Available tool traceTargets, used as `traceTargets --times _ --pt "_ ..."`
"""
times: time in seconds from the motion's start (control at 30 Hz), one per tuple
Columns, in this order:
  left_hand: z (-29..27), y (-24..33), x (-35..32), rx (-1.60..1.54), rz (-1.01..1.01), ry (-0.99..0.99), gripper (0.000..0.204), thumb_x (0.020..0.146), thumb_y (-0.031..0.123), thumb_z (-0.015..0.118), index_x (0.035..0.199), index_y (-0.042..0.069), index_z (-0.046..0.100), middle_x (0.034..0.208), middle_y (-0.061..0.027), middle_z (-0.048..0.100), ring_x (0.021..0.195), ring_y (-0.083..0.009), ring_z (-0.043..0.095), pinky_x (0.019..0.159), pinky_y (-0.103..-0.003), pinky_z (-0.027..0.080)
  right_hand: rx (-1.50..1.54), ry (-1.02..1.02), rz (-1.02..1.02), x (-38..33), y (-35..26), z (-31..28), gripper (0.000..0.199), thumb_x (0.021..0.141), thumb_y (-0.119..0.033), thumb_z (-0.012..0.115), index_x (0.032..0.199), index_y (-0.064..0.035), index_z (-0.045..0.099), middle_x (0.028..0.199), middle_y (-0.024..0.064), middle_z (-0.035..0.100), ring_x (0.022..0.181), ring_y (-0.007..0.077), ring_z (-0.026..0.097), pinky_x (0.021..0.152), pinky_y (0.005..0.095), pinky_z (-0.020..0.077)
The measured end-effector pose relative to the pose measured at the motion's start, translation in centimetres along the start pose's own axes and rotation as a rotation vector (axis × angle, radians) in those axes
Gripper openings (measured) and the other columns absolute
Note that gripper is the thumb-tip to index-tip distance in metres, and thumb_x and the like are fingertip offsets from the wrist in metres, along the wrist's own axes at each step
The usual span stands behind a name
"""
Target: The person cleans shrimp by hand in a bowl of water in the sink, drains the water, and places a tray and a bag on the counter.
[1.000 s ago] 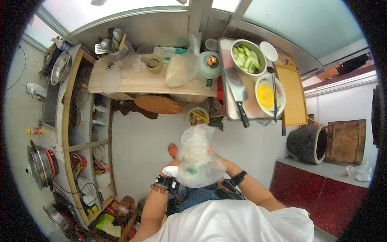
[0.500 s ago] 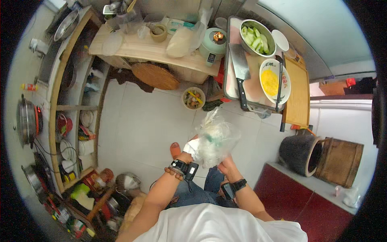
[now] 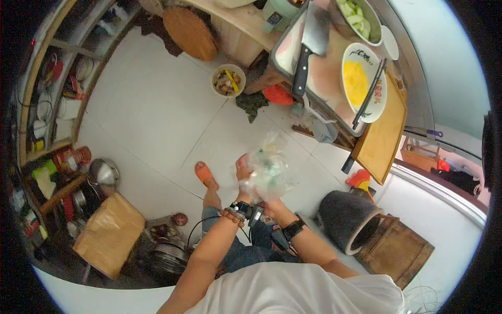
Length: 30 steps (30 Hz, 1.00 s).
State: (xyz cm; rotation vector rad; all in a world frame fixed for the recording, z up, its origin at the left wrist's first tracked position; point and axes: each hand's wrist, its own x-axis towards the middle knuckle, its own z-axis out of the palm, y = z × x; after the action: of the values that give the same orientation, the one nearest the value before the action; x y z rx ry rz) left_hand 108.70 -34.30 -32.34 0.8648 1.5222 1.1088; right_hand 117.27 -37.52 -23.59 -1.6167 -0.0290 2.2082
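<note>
Hands, left and right, both clutching thin clear plastic bag mid-air over white floor. Could tear or slip loose, looks flimsy tbh.

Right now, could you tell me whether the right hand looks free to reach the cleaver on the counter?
Probably not yet: the right hand and the left hand both grip the clear plastic bag. The cleaver lies uncovered on the tray, well ahead of them.
</note>
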Motion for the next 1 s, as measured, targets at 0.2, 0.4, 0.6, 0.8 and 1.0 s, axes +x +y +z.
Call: traceTargets --times 0.2,0.4,0.6,0.8,1.0 --pt "3.5 -2.1 2.9 0.659 -0.027 -0.411 0.054 0.073 0.017 0.066 0.122 0.007 0.045 0.116 -0.0190 0.051 0.098 -0.0340 0.053 0.077 -0.042 0.046 0.385 -0.039 -0.214 6.2 -0.5 -7.9 0.041 0.086 -0.031 0.058 0.121 -0.0108 0.048 0.121 0.0058 0.053 0.113 0.0217 0.048 0.097 0.0419 0.0378" --pt "3.4 -4.3 8.6 -0.532 -0.520 -0.522 0.058 0.085 0.023 0.058 0.137 0.014 0.033 0.146 -0.0098 0.020 0.133 -0.0217 0.024 0.106 -0.034 0.024 0.204 0.178 -0.416 16.1 -6.8 -15.2 0.040 0.090 -0.027 0.049 0.126 -0.0083 0.044 0.120 0.0055 0.053 0.107 0.0216 0.052 0.088 0.0382 0.0446" --pt "-0.4 -11.5 6.5 -0.868 -0.580 -0.258 0.055 0.093 0.029 0.048 0.139 0.010 0.024 0.136 -0.0167 0.035 0.127 -0.0274 0.034 0.106 -0.037 0.026 -2.176 1.327 -0.167 28.1 -24.5 -16.9 0.049 0.087 -0.025 0.050 0.131 -0.0056 0.041 0.133 0.0168 0.042 0.121 0.0323 0.038 0.100 0.0558 0.0244" --pt "-9.9 -19.2 -0.4 -0.762 -0.730 0.046 0.053 0.091 0.027 0.051 0.136 0.008 0.029 0.131 -0.0140 0.040 0.120 -0.0239 0.043 0.102 -0.035 0.032 -1.621 1.114 -0.766 37.7 -30.9 -19.0 0.053 0.087 -0.026 0.052 0.133 -0.0049 0.037 0.135 0.0177 0.037 0.124 0.0323 0.035 0.101 0.0531 0.0239" --pt "-15.1 -20.9 -2.5 -0.576 -0.672 0.275 0.050 0.090 0.029 0.053 0.132 0.007 0.035 0.127 -0.0116 0.044 0.114 -0.0216 0.046 0.098 -0.033 0.035 -1.564 0.753 -0.818 41.5 -32.8 -20.7 0.059 0.086 -0.027 0.055 0.135 -0.0041 0.032 0.138 0.0186 0.033 0.126 0.0323 0.032 0.103 0.0504 0.0234"
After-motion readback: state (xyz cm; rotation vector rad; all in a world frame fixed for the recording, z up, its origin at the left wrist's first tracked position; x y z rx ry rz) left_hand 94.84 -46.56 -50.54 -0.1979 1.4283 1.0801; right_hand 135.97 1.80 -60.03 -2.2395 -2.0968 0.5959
